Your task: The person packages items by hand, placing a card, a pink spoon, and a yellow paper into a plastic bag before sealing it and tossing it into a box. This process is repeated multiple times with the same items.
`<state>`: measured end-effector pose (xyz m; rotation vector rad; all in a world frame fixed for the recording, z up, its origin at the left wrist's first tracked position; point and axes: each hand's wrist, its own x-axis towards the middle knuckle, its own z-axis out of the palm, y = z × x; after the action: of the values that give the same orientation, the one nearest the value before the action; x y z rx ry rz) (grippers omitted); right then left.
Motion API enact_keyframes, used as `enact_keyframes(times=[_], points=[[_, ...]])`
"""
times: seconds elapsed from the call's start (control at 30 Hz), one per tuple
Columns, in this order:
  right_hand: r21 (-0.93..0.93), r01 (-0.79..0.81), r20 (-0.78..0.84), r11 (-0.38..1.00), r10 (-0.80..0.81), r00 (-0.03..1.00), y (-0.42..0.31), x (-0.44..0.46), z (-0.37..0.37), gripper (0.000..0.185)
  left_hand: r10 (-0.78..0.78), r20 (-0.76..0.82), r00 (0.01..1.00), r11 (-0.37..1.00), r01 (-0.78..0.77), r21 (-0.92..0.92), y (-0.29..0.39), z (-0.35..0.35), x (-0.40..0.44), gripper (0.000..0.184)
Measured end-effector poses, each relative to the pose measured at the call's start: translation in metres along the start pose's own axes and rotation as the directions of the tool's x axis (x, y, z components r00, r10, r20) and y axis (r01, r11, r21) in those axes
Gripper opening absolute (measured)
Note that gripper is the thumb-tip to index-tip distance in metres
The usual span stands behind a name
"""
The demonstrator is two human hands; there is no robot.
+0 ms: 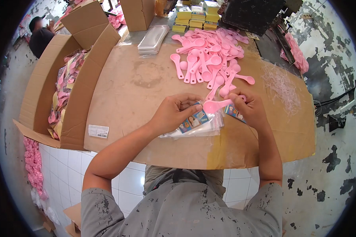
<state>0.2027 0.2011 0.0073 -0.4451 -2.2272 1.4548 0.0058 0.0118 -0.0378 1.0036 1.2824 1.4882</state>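
My left hand [171,113] grips a clear plastic bag with a printed blue card [194,122] in it, thumb and fingers closed at its upper edge. Between the fingers of my right hand [250,110] is the handle of a pink measuring spoon [214,106]. The spoon's bowl points left, at the bag's upper right edge; whether it is inside the bag I cannot tell. Another printed card [234,112] shows partly beneath my right hand. Clear plastic bags [209,129] lie stacked under both hands. Just beyond is a heap of pink measuring spoons [209,55].
An open cardboard box [77,85] with packed bags stands on the left. Clear sleeves [152,39] and stacks of cards [195,16] sit at the back. Thin plastic strips [281,87] lie on the right. Another person [40,37] is at far left.
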Motion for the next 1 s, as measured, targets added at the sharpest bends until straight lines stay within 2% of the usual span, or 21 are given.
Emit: enact_keyframes(times=[0.07, 0.17, 0.23, 0.3, 0.33, 0.4, 0.43, 0.47, 0.57, 0.63, 0.67, 0.73, 0.77, 0.83, 0.93, 1.0], points=[[-0.031, 0.061, 0.056, 0.998, -0.059, 0.997, -0.001, 0.001, 0.003, 0.023, -0.006, 0.039, 0.999, 1.0, 0.007, -0.023, 0.001, 0.002, -0.001, 0.03], [-0.083, -0.059, 0.192, 0.995, 0.074, 0.979, -0.017, 0.0, 0.004, 0.034, -0.016, 0.086, 0.996, 1.0, 0.018, -0.026, 0.004, 0.004, -0.003, 0.03], [-0.127, 0.255, 0.131, 0.959, -0.239, 0.962, -0.017, 0.003, 0.028, 0.041, 0.002, 0.093, 0.996, 1.0, 0.0, -0.018, 0.0, 0.003, -0.002, 0.031], [0.083, 0.317, 0.15, 0.945, -0.326, 0.933, -0.018, 0.003, 0.037, 0.049, -0.008, 0.132, 0.991, 0.995, 0.022, -0.101, 0.006, 0.004, -0.003, 0.033], [0.313, 0.202, 0.207, 0.928, -0.275, 0.939, -0.02, 0.003, 0.039, 0.054, -0.013, 0.151, 0.988, 0.99, 0.034, -0.139, 0.011, 0.004, -0.004, 0.035], [0.507, 0.05, 0.299, 0.86, -0.231, 0.926, -0.027, 0.006, 0.037, 0.055, -0.052, 0.221, 0.974, 0.978, 0.094, -0.184, 0.027, 0.002, -0.009, 0.035], [0.495, 0.035, 0.324, 0.868, -0.222, 0.92, -0.034, 0.008, 0.028, 0.051, -0.069, 0.255, 0.965, 0.97, 0.124, -0.207, 0.032, 0.001, -0.011, 0.036], [0.482, 0.02, 0.348, 0.876, -0.213, 0.913, -0.04, 0.01, 0.023, 0.047, -0.055, 0.29, 0.956, 0.969, 0.121, -0.214, 0.03, -0.001, -0.012, 0.037], [0.175, 0.367, 0.466, 0.914, -0.405, 0.787, -0.047, 0.016, 0.02, 0.025, -0.02, 0.351, 0.936, 0.974, 0.098, -0.206, 0.027, -0.003, -0.012, 0.04], [0.079, 0.414, 0.401, 0.907, -0.409, 0.82, -0.067, 0.015, 0.025, 0.013, -0.012, 0.326, 0.945, 0.984, 0.069, -0.165, 0.029, 0.003, -0.014, 0.04], [0.031, 0.434, 0.367, 0.9, -0.414, 0.833, -0.077, 0.014, 0.027, 0.008, 0.046, 0.268, 0.962, 0.992, -0.011, -0.129, 0.029, 0.005, -0.015, 0.039], [-0.127, 0.507, 0.314, 0.853, -0.45, 0.836, -0.089, 0.013, 0.028, 0.009, 0.17, 0.154, 0.973, 0.985, -0.164, -0.045, 0.03, 0.007, -0.015, 0.04], [-0.205, 0.533, 0.288, 0.821, -0.47, 0.834, -0.095, 0.012, 0.028, 0.009, 0.181, 0.179, 0.967, 0.983, -0.173, -0.061, 0.028, 0.004, -0.015, 0.041], [-0.314, 0.443, 0.166, 0.839, -0.411, 0.896, -0.106, 0.01, 0.03, 0.01, 0.201, 0.232, 0.952, 0.979, -0.186, -0.087, 0.025, -0.004, -0.015, 0.042], [-0.39, 0.354, 0.047, 0.85, -0.365, 0.93, -0.102, 0.01, 0.035, 0.01, 0.368, 0.197, 0.909, 0.928, -0.343, -0.148, 0.029, 0.005, -0.019, 0.042], [-0.396, 0.338, 0.018, 0.854, -0.36, 0.933, -0.099, 0.01, 0.036, 0.01, 0.377, 0.16, 0.912, 0.923, -0.385, 0.019, 0.03, 0.007, -0.021, 0.037]])
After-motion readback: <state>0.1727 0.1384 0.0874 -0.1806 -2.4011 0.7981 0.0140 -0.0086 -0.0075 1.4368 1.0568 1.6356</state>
